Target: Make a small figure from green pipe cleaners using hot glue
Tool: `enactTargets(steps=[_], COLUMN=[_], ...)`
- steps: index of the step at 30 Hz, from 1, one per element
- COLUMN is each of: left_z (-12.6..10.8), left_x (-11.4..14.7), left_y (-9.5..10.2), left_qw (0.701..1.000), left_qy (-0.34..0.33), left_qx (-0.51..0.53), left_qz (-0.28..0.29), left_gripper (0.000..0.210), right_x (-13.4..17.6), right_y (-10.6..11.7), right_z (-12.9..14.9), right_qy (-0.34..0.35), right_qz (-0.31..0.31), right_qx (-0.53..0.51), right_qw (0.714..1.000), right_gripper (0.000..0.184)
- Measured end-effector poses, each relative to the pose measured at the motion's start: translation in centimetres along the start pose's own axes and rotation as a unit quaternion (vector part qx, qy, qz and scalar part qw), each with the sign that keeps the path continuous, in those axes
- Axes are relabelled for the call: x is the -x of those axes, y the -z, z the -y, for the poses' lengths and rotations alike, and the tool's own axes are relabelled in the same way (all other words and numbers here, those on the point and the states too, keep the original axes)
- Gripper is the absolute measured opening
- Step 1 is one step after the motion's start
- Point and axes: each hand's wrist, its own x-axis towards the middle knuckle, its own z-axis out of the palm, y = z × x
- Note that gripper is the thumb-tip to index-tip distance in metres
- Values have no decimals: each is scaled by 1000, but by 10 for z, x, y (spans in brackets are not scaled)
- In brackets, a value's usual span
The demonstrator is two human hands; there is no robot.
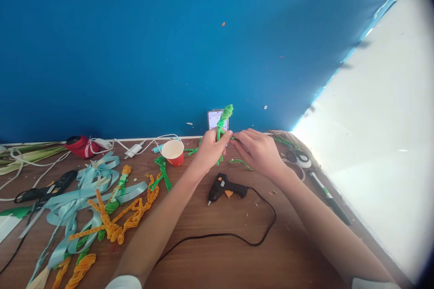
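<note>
My left hand [209, 150] is closed around the stems of a green twisted pipe-cleaner piece [226, 114], whose thick knotted head points up. Below the fingers, loose green ends hang down. Close beside it, my right hand [260, 151] is pinched on a thin green strand at the thumb of my left hand; whether that strand joins the piece is hidden by the fingers. Behind the piece a phone [213, 119] leans against the blue wall. Under both hands a black hot glue gun [225, 186] lies on its side, nozzle toward the lower left.
A red-and-white paper cup [173, 157] stands left of my hands. Blue ribbon [73, 198] and orange pipe-cleaner shapes [113, 228] cover the left side. A second glue gun [50, 189] lies further left. A black cord [217, 235] crosses the table's front. A marker [327, 192] lies right.
</note>
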Motion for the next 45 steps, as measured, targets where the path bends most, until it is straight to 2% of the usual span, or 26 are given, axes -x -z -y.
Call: enactTargets(steps=[4, 10, 13, 18, 22, 25, 27, 29, 32, 34, 36, 39, 41, 42, 43, 45], left_z=[0, -7, -7, -3, -3, -4, -6, -7, -7, -5, -1, 6, 9, 10, 10, 9], left_x=[1, 5, 6, 4, 5, 8, 10, 11, 10, 8, 6, 3, 1, 1, 1, 1], left_y=[0, -3, -4, -5, -8, -12, -13, -14, -13, -10, -7, -1, 2, 3, 3, 1], left_qw=[999, 995, 998, 999, 999, 999, 999, 998, 988, 973, 943, 858, 808, 801, 809, 862], left_qy=[-6, -31, -23, -8, -3, -12, -20, -33, -75, -119, -184, -317, -380, -391, -386, -333], left_qx=[-40, -92, -59, 30, 43, 37, 9, -39, -120, -184, -268, -400, -448, -452, -440, -381], left_qz=[10, -16, -24, -27, -21, -34, -43, -49, -58, -65, -74, -63, -49, -45, -45, -46], left_gripper=[31, 30, 33, 35, 34, 35, 36, 36, 35, 33, 28, 22, 25, 25, 25, 24], right_x=[0, -2, -2, 2, 3, 0, -1, -3, -6, -7, -8, -8, -9, -9, -9, -10], right_y=[4, 6, 3, -6, -6, -2, -1, 0, 0, 0, -1, -4, -5, -4, -4, -1], right_z=[1, 8, 5, 1, 7, 12, 14, 15, 17, 15, 12, 4, 0, -1, -2, -1], right_qy=[-33, -114, -94, -34, -74, -137, -181, -217, -267, -310, -350, -397, -415, -417, -415, -404], right_qz=[9, -15, -24, -58, -75, -88, -96, -103, -113, -108, -85, -35, -10, 0, 6, 5], right_qx=[-44, -151, -150, -55, -113, -198, -274, -364, -482, -551, -625, -722, -754, -761, -762, -754], right_qw=[998, 982, 984, 996, 988, 967, 940, 900, 827, 768, 692, 566, 509, 497, 497, 518], right_gripper=[30, 32, 31, 24, 18, 15, 14, 14, 14, 13, 11, 9, 11, 11, 11, 11])
